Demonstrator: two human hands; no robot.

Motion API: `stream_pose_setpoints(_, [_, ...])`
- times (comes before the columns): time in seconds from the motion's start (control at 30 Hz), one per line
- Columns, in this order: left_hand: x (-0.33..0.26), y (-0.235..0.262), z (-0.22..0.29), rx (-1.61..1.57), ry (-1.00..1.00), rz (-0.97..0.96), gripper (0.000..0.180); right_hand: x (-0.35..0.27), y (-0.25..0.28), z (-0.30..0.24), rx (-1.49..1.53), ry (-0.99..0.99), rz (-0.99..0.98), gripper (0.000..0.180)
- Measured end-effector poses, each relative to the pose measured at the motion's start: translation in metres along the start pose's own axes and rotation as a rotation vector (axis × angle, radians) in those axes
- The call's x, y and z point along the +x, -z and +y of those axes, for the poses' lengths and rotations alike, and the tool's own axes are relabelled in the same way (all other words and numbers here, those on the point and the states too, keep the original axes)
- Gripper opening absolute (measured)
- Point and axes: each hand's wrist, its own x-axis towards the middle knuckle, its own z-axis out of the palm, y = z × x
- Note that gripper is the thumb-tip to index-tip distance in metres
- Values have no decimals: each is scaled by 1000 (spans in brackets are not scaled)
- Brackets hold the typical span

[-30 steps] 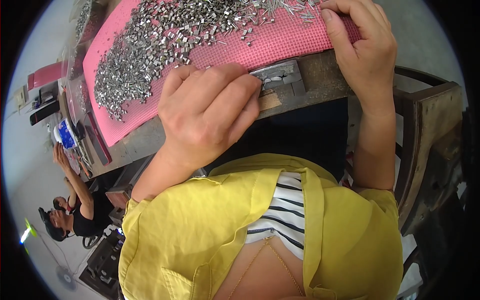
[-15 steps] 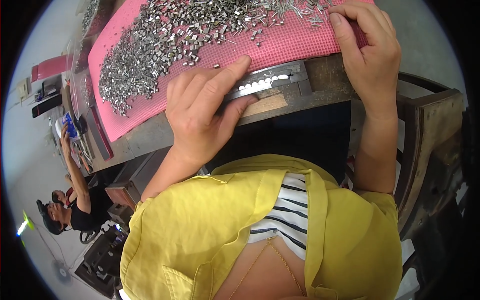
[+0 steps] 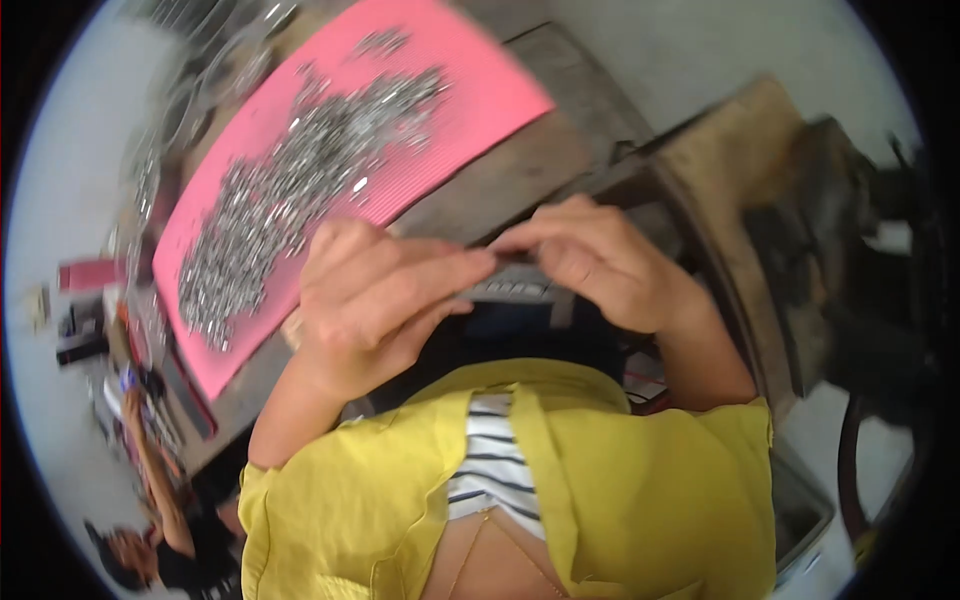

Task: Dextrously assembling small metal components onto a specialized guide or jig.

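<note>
A pink ribbed mat (image 3: 470, 110) lies on a worn wooden bench (image 3: 520, 170) and carries a heap of small silvery metal pieces (image 3: 280, 210). At the bench's near edge sits a grey slotted metal holder (image 3: 510, 290). My left hand (image 3: 370, 300) and my right hand (image 3: 605, 265) meet fingertip to fingertip just above it. Both pinch a thin dark strip (image 3: 522, 257); motion blur hides its details. My yellow top fills the lower part of the view.
A brown wooden structure (image 3: 740, 150) rises at the right of the bench. Another person (image 3: 135, 545) sits low at the left, one arm raised toward a cluttered surface (image 3: 90, 330). Dark machinery (image 3: 860, 300) stands at far right.
My right hand has left the mat's far corner and come in to meet my left hand over the holder. The view has swung, so the mat now lies up and to the left.
</note>
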Motion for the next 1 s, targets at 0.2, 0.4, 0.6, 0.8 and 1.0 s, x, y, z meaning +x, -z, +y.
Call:
stream_pose_setpoints(0.2, [62,-28,33,-271,-325,-253,36,-110,11,-41,335,-345,-50,41])
stream_pose_setpoints(0.4, [125,-97,82,-298,-421,-113,57,-185,-5,-65,236,-328,677,34])
stream_pose_setpoints(0.6, [129,-160,107,-613,-286,-162,57,-196,12,-59,206,-293,1088,33])
stream_pose_setpoints(0.8, [137,-195,109,-707,-181,-287,59,-170,25,-46,502,-266,1397,37])
stream_pose_setpoints(1.0, [166,-208,106,-797,-75,-310,46,-200,56,-40,170,-429,1023,46])
